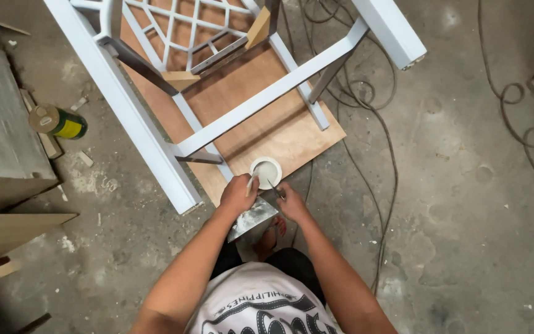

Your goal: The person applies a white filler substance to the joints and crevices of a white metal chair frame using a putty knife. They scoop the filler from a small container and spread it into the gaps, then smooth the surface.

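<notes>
You have a pale blue-white chair frame (156, 124) with a lattice-patterned back lying on a reddish-brown plywood sheet (279, 127), where a small white tub (266, 171) holds off-white paste. The metal scraper blade (251, 218) below it is grey, smeared white. A green-and-yellow can (59, 122) rests on the mottled grey concrete floor (465, 204).

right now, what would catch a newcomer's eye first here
The pale blue-white chair frame lying on a plywood sheet fills the upper middle. Just below, the left hand and right hand work over a small white cup and a putty-smeared metal blade. Black cables snake across the concrete at right.
</notes>
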